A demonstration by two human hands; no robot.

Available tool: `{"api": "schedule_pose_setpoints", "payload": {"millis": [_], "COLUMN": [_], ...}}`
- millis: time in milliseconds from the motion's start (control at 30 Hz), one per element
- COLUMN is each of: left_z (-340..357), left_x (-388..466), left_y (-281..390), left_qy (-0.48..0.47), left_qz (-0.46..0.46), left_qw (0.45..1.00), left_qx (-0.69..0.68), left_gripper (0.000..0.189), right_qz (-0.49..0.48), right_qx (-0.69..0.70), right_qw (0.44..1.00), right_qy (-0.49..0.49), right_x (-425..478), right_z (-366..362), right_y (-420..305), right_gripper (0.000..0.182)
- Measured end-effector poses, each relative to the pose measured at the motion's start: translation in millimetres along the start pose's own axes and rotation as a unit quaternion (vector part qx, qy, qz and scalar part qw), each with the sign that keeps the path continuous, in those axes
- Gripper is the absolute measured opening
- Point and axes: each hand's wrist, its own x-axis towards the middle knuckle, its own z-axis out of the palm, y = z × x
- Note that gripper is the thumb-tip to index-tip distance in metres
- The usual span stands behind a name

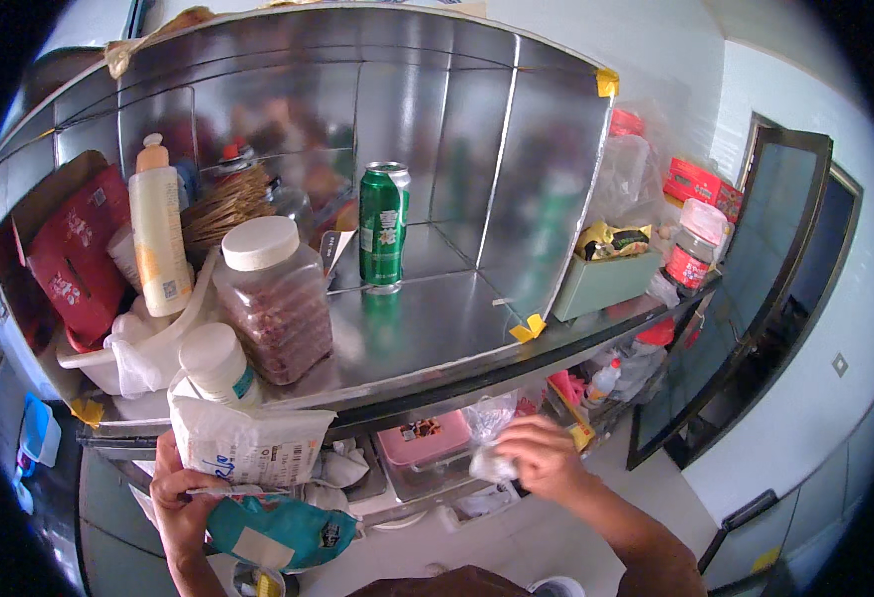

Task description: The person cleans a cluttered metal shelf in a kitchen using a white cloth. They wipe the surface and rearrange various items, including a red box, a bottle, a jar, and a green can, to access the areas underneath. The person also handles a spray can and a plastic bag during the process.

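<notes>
My left hand (181, 496) grips a white mailing bag (254, 433) that bears a printed label and blue handwriting. A teal pouch (295, 528) with a pale patch hangs below it, also at that hand's fingers. My right hand (545, 457) pinches a crumpled white wad (492, 466), perhaps a cloth or tissue, out over the lower shelf. Just behind the mailing bag stands a white-lidded bottle (217, 362) on the shelf's front edge. A big clear plastic jar (276, 313) of reddish-brown contents, with a white lid, stands beside it.
A foil-lined box (422, 89) frames the upper shelf. Inside are a green beer can (383, 227), a lotion bottle (158, 239), a red carton (79, 261) and a white basket (183, 328). Below sits a pink-lidded container (423, 436). A glass door (769, 246) stands ajar at right.
</notes>
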Motion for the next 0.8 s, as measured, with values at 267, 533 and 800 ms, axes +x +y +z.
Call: {"api": "schedule_pose_setpoints", "payload": {"millis": [267, 533, 800], "left_z": [9.4, 3.0, -1.5], "left_x": [2.6, -1.3, -2.4], "left_y": [11.0, 2.8, -0.4], "left_qy": [0.011, -0.001, -0.014], "left_qz": [-0.037, -0.019, -0.023], "left_qw": [0.999, 1.0, 0.999], "left_qx": [-0.011, -0.018, -0.022], "left_gripper": [0.013, 0.018, 0.026], "right_qz": [0.121, 0.04, -0.024], "right_qx": [-0.203, -0.126, 0.012], "right_qw": [0.968, 0.985, 0.999], "right_qy": [0.088, 0.108, 0.038], "right_x": [42.4, 45.6, 103.2], "right_z": [-46.1, -8.5, 6.9], "right_y": [94.3, 40.3, 0.2], "right_gripper": [0.024, 0.024, 0.021]}}
